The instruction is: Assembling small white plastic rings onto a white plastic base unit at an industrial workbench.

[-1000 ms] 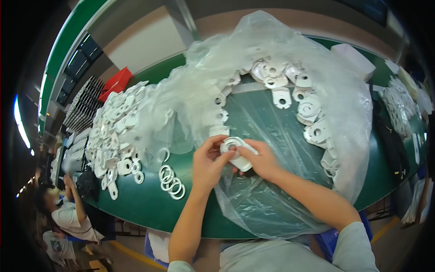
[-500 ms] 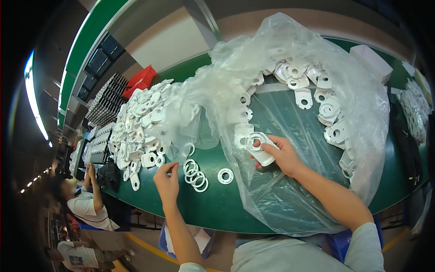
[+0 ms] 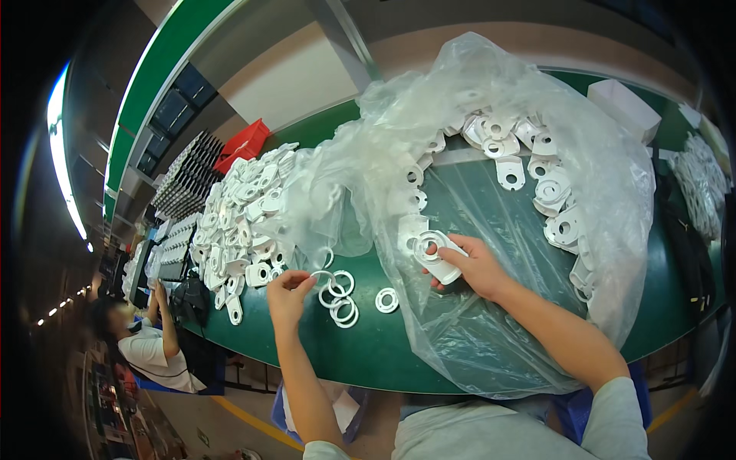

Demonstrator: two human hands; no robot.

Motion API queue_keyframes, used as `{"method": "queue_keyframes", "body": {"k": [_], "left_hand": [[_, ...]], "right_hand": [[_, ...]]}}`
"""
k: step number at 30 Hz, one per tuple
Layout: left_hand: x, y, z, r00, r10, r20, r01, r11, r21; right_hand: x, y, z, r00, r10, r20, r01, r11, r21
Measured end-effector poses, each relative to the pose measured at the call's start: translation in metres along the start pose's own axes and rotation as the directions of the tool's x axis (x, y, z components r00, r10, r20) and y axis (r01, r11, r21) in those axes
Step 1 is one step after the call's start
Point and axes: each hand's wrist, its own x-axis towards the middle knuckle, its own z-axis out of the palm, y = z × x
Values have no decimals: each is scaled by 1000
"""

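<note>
Between thumb and fingertips, my left hand (image 3: pixel 288 295) pinches the edge of a thin white ring (image 3: pixel 325 276), held above a few loose white rings (image 3: pixel 343 313) on the green table. A single flatter white ring (image 3: pixel 386 300) lies apart to the right of these. My right hand (image 3: pixel 479 268) grips a white plastic cover (image 3: pixel 445 268) with a rounded end and a round hole. Its thumb lies across the cover's top face, near the hole. Beneath the right hand spreads a clear plastic bag (image 3: pixel 491 337).
White covers (image 3: pixel 238 215) lie heaped at the left, and more (image 3: pixel 512 173) ring the bag's inside. Behind the heap are a red bin (image 3: pixel 244 144) and stacked dark trays (image 3: pixel 186 176). A white box (image 3: pixel 625 107) stands far right. Another person (image 3: pixel 161 349) works at the left.
My left hand has moved slightly right and now lifts one ring from the loose group. The right hand keeps the cover in nearly the same place, turned slightly.
</note>
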Motion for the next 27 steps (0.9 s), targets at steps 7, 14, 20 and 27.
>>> {"method": "queue_keyframes", "body": {"k": [7,14,20,27], "left_hand": [[9,40,8,992,-3,-126,-21,982,-189],[16,76,59,990,117,-75,-139,863,-485],[1,85,106,961,275,10,-261,923,-283],[-23,96,122,883,468,24,-463,880,-103]], "right_hand": [[0,-1,-1,1000,25,0,-25,999,27],[-1,-3,2,999,31,-6,-31,998,54],[5,8,-1,999,42,-10,-39,977,211],[4,5,-5,999,22,30,-27,987,157]]}}
